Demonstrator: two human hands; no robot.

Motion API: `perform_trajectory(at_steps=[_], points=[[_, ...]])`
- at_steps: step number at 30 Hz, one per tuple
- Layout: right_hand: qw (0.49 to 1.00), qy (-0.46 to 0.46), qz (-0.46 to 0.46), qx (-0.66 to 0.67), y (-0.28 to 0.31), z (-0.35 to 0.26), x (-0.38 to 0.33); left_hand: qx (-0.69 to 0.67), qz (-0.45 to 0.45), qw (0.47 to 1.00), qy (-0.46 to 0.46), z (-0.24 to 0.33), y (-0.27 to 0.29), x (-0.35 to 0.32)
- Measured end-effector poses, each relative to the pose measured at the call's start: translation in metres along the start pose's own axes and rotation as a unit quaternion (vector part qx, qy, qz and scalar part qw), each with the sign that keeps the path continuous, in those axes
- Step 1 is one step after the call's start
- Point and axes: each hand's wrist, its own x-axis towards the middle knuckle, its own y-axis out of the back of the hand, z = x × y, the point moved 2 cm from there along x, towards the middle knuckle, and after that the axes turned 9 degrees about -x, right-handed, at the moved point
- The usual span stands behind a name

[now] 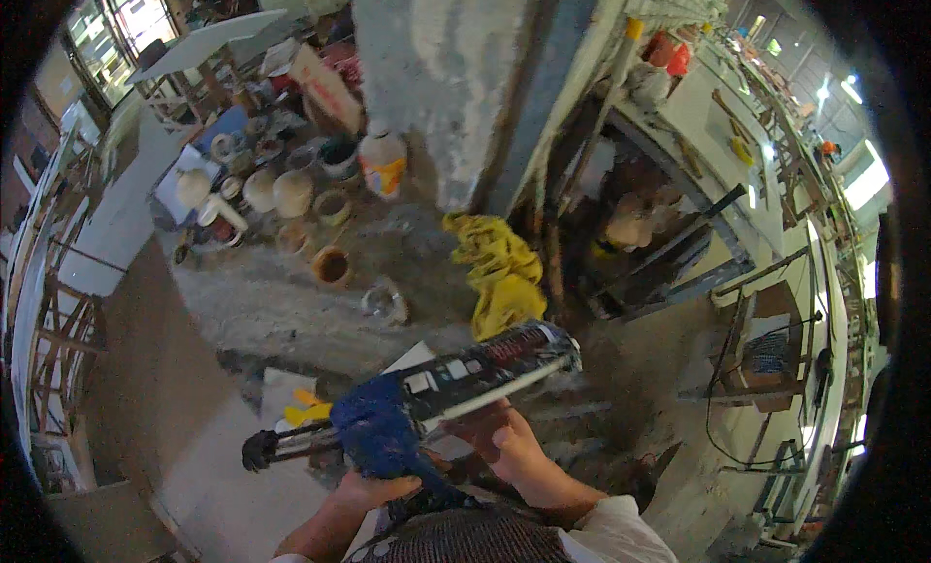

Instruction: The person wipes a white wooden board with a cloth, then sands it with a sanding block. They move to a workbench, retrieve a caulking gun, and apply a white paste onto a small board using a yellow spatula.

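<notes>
A caulking gun (pixel 456 384) with a blue body, a dark smeared barrel and black rods at its rear lies across in front of me, nose to the right. My left hand (pixel 373 492) is closed round the lower part of its blue handle. Under the barrel, my right hand (pixel 509 442) supports the gun with bent fingers. Just beyond the barrel a crumpled yellow cloth (pixel 504 282) hangs at the worktable's edge. Yellow pieces (pixel 308 408) lie on a white sheet behind the gun's rear.
The grey, stained worktable (pixel 242 282) bears several tubs and cans, a white bottle with an orange label (pixel 382 163) and a clear plastic cup (pixel 385 303). A concrete pillar (pixel 441 78) rises behind it. On the right stand a metal-framed table (pixel 722 127) and an open cardboard box (pixel 771 345).
</notes>
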Motion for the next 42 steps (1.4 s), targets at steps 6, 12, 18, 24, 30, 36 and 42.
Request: perform_trajectory(at_steps=[6,12,18,24,30,36,42], points=[[0.992,0.008,0.126,-0.004,0.135,-0.059,-0.03,0.161,-0.089,0.982,0.035,-0.052,-0.057,0.115],[0.973,-0.015,0.229,0.027,0.221,-0.161,-0.054,0.098,-0.06,0.992,0.043,-0.062,-0.119,0.209],[0.951,0.058,0.294,0.08,0.269,-0.197,-0.055,0.065,-0.035,0.996,0.049,-0.07,-0.164,0.261],[0.944,0.133,0.27,0.138,0.296,-0.221,-0.049,0.044,-0.006,0.998,0.035,-0.068,-0.181,0.309],[0.808,0.009,0.539,-0.239,0.327,-0.257,-0.06,0.023,0.0,0.993,0.116,-0.067,-0.158,0.316],[0.643,0.159,0.447,-0.601,0.378,-0.254,0.01,0.002,0.029,0.967,0.252,-0.066,-0.15,0.291],[0.747,0.152,0.444,-0.47,0.46,-0.237,0.155,-0.054,0.121,0.955,0.267,-0.059,-0.152,0.263]])
